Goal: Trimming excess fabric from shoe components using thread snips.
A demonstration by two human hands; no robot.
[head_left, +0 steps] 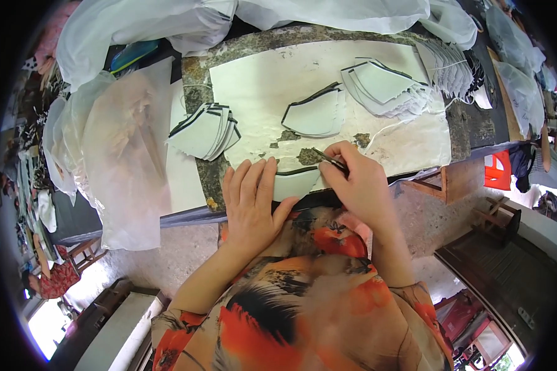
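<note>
One flat, curved white piece with black top edging (296,184), right at the near edge of a worn white sheet (266,74).
Left hand (249,199) lies flat, fingers stretched out, over the piece's left end. Right hand (360,185), well apart from it, is pinched around a slim dark metal tool (332,160) by the right end. Three black-edged white stacks (315,116) sit beyond.

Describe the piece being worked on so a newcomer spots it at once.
Find the large pale sheet, then its near edge. There, between the left hand and the right hand, lies a white piece with a black far edge. Unlike the black-edged stacks farther back, it sits partly beneath the left hand.
</note>
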